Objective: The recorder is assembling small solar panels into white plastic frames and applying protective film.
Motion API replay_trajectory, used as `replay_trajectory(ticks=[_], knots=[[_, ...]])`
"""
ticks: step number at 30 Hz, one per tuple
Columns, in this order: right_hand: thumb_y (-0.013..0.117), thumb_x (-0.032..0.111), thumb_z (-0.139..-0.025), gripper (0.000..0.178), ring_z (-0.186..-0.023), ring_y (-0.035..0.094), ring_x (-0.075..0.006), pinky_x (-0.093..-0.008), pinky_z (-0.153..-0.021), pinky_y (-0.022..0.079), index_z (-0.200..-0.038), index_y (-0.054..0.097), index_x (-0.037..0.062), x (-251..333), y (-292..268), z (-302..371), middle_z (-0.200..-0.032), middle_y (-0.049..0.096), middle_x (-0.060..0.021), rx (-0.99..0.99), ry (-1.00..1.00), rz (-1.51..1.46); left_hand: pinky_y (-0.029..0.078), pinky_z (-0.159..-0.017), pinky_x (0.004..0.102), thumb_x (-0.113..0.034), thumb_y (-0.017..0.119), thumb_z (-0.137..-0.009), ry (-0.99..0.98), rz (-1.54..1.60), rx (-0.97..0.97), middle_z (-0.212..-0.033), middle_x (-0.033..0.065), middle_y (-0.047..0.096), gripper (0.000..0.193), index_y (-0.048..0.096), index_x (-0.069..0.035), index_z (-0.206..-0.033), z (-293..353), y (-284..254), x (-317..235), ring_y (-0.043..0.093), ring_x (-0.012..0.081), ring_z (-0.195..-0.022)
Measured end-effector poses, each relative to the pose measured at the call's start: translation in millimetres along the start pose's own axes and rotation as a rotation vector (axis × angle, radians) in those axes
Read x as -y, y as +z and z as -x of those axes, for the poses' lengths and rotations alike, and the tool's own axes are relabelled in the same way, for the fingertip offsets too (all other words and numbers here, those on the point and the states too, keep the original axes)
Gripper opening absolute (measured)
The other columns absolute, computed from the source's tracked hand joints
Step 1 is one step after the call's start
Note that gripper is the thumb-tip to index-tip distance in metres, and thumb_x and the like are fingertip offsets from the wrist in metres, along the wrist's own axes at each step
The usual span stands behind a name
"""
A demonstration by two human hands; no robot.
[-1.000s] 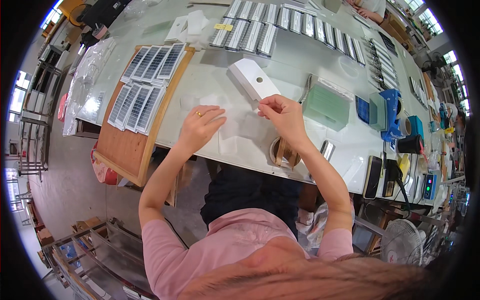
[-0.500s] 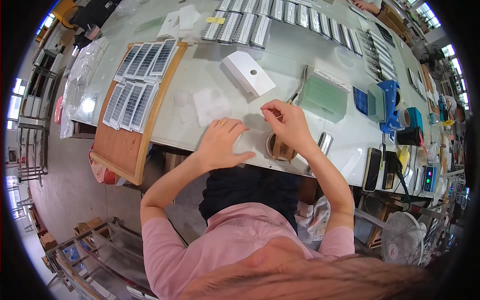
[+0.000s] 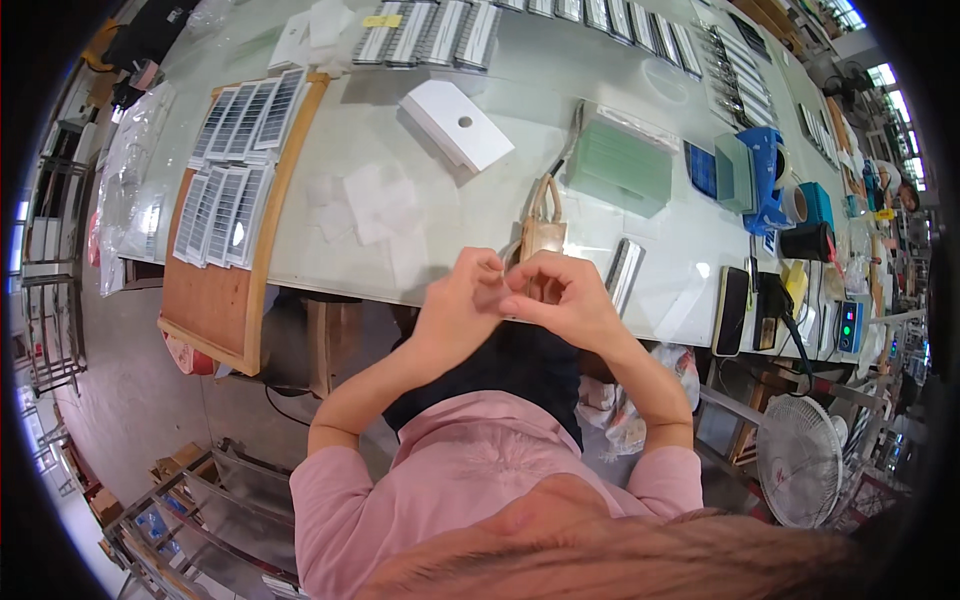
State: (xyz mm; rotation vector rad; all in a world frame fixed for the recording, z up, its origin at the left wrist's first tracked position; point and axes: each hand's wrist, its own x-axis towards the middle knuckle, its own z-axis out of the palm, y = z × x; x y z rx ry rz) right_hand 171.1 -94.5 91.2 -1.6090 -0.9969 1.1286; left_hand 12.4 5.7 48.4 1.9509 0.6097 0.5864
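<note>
My left hand [image 3: 462, 305] and my right hand [image 3: 570, 302] meet at the front edge of the white table [image 3: 600, 270]. The fingers of both are curled and pinched toward each other; whatever they hold, if anything, is too small or hidden to make out. Just beyond my right hand lies a tan tool with looped handles [image 3: 544, 225], partly over a round dish whose rim is mostly covered. A slim metallic strip [image 3: 626, 275] lies to the right of that hand. Thin white sheets [image 3: 382, 203] lie beyond my left hand.
At left, a wooden board [image 3: 215, 310] carries striped panels [image 3: 225, 210]. A white box with a hole [image 3: 457, 124] and a stack of greenish glass plates [image 3: 620, 168] stand further back. Right: blue tape dispenser [image 3: 765, 185], phone [image 3: 730, 312], fan [image 3: 800, 460].
My right hand has come down from above the round dish, and my left hand has moved right and closed, so they now meet. The view has shifted; the tan tool's looped handles now show.
</note>
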Motion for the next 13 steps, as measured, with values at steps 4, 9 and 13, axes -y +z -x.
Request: replay_trajectory(ticks=[4, 9, 13], knots=[[0.077, 0.011, -0.082, 0.013, -0.063, 0.050, -0.0056, -0.0228, -0.058, 0.039, -0.082, 0.067, 0.0036, -26.5, -17.1, -0.1, -0.076, 0.058, 0.0021, -0.139, -0.107, -0.014, 0.054, -0.069, 0.0290, -0.009, 0.079, -0.081, -0.220, 0.309, 0.162, -0.082, 0.0091, 0.068, 0.093, 0.022, -0.016, -0.155, 8.5, 15.4, -12.1, 0.064, 0.0134, -0.070], [0.077, 0.014, -0.080, 0.016, -0.084, 0.053, -0.0159, -0.0310, -0.079, 0.041, -0.079, 0.064, 0.0062, -45.1, -43.4, -11.9, -0.083, 0.061, -0.0017, -0.294, -0.278, 0.373, 0.053, -0.064, 0.0291, -0.007, 0.076, -0.083, -0.267, 0.420, 0.307, -0.078, 0.0090, 0.065, 0.086, 0.027, -0.010, -0.153, 31.9, 20.9, 9.6, 0.062, 0.0138, -0.066], [0.079, 0.020, -0.080, 0.018, -0.097, 0.050, -0.0179, -0.0370, -0.091, 0.038, -0.081, 0.065, 0.0095, -65.1, -51.5, -25.2, -0.092, 0.062, -0.0004, -0.403, -0.287, 0.591, 0.052, -0.061, 0.0294, -0.018, 0.071, -0.087, 0.676, -0.419, 0.227, -0.091, 0.0049, 0.065, 0.066, 0.043, -0.013, -0.147, 34.1, 16.8, 49.6, 0.065, 0.0235, -0.073]])
